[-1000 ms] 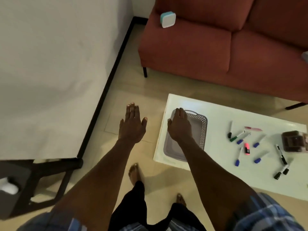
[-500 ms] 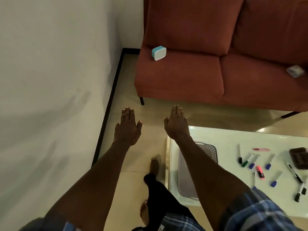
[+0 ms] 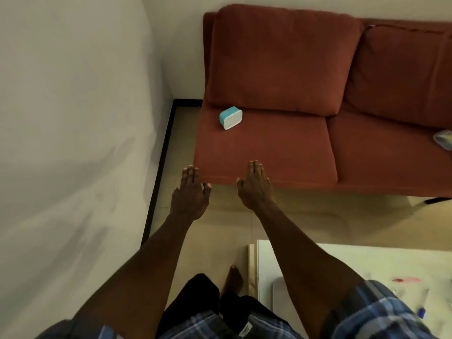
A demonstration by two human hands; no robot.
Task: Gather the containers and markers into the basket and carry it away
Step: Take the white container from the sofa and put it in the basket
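No readable text, labels, brands, numbers or signs appear anywhere in this view. A small white tag on the dark trousers at the bottom edge carries some print, but it is too small and blurred to read.
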